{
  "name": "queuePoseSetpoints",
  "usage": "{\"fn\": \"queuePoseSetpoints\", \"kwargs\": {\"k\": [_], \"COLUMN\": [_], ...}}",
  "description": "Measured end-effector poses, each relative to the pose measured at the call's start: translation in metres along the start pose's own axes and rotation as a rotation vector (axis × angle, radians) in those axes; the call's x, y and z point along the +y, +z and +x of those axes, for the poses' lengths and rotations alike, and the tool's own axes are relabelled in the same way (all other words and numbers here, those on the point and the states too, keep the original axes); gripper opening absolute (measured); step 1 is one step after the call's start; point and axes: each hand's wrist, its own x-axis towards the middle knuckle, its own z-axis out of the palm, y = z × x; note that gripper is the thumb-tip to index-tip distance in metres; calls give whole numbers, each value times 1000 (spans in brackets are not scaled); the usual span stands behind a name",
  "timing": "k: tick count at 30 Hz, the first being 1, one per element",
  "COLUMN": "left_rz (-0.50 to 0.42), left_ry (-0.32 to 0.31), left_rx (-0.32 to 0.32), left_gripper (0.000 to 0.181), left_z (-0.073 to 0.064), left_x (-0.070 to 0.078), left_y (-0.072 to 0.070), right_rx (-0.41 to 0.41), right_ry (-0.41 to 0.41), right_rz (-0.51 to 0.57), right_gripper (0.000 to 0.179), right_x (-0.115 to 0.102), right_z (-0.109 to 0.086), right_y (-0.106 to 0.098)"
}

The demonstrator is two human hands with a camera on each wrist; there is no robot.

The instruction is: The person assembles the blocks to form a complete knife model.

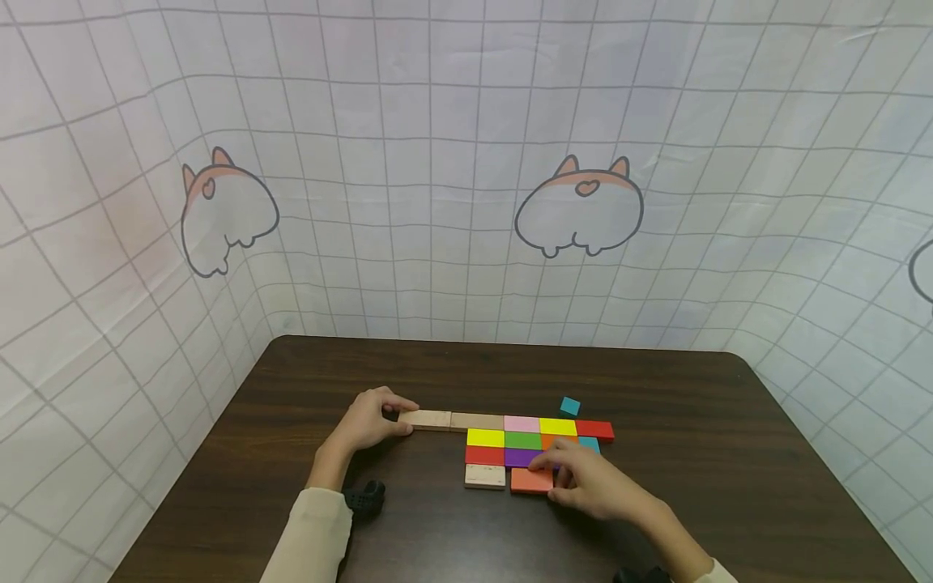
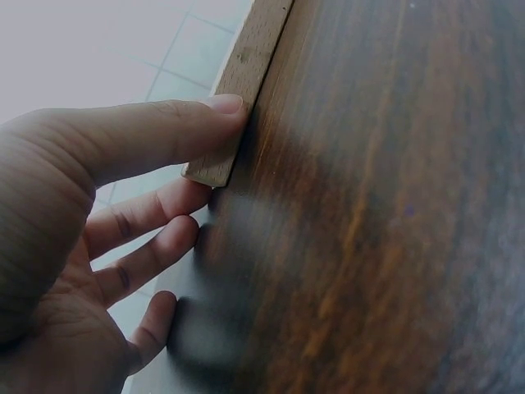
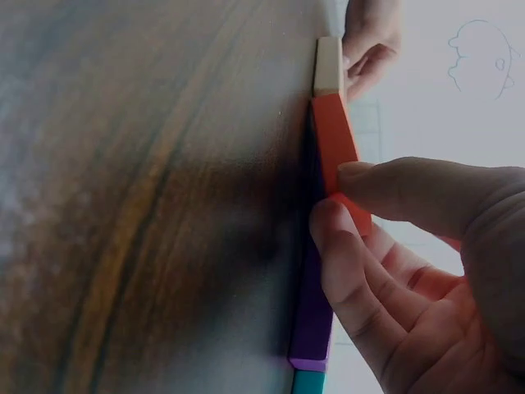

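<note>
At the left end of a row of flat blocks, my left hand [image 1: 370, 419] pinches the end of a plain wooden block [image 1: 430, 419]. In the left wrist view its thumb [image 2: 189, 131] lies along that block's side, the other fingers behind it. My right hand [image 1: 594, 479] pinches an orange-red block [image 1: 531, 481] between thumb and fingers, at the front of the layout. That block lies beside a plain wooden block [image 1: 484, 477], with a narrow gap between them. Behind it is a purple block [image 1: 521, 458], which the right fingers partly overlap in the head view.
Red [image 1: 484, 455], yellow [image 1: 484, 438], green [image 1: 522, 440] and blue blocks [image 1: 589, 444] lie side by side. The back row continues with another wooden block [image 1: 477, 421], pink [image 1: 521, 423], yellow and red. Beyond it sits a loose teal block [image 1: 570, 406] on the dark table [image 1: 656, 389].
</note>
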Motion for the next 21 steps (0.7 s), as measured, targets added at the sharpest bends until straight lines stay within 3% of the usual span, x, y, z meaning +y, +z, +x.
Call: {"fn": "queuePoseSetpoints", "kwargs": {"k": [8,21], "left_rz": [3,5], "left_ry": [1,13], "left_rx": [5,2], "left_gripper": [29,29], "left_z": [0,0], "left_x": [-1,-2], "left_y": [0,0], "right_rx": [23,7], "right_ry": [13,20], "right_rz": [-77,-117], "right_gripper": [26,24], "right_x": [-4,-6], "right_z": [6,10], "right_y": [2,0]}}
